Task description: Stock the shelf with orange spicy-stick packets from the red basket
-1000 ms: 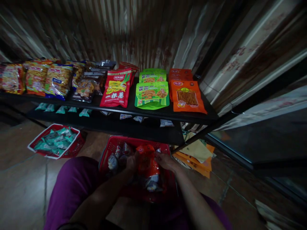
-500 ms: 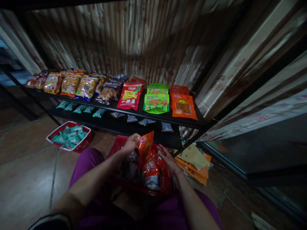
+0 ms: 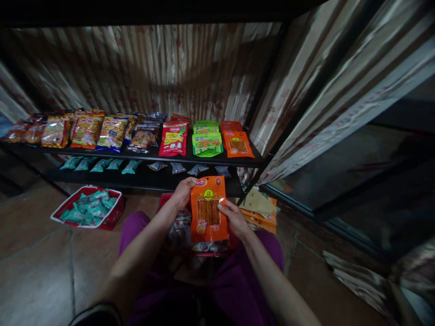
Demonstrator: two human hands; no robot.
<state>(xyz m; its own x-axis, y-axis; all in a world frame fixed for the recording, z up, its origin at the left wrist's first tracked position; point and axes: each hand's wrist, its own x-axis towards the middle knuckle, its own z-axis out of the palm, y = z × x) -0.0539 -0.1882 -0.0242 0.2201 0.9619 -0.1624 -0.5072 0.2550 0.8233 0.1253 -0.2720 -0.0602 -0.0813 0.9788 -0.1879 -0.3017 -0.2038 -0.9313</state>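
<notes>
An orange snack packet (image 3: pixel 209 210) with a clear window showing brown sticks is held upright above a red basket (image 3: pixel 163 199). My left hand (image 3: pixel 184 192) pinches its upper left corner. On its right edge my right hand (image 3: pixel 234 217) grips with the thumb on the front. In the basket beneath, wrapped packets (image 3: pixel 180 228) show around the orange one, which hides much of the inside. A similar orange packet (image 3: pixel 238 145) lies at the right end of the shelf (image 3: pixel 200 160) in front of me.
Left along the shelf are green packets (image 3: pixel 207 144), a red packet (image 3: pixel 173 139) and several snack bags (image 3: pixel 112 132). Small teal packets (image 3: pixel 102 165) line the lower shelf (image 3: pixel 142 178). A second red basket (image 3: pixel 113 213) holds teal packets. Flattened packaging (image 3: pixel 260 208) lies right, beside the shelf post.
The orange packet has come up out of the basket and now faces me flat. My right hand has closed on its right edge. The view has shifted right.
</notes>
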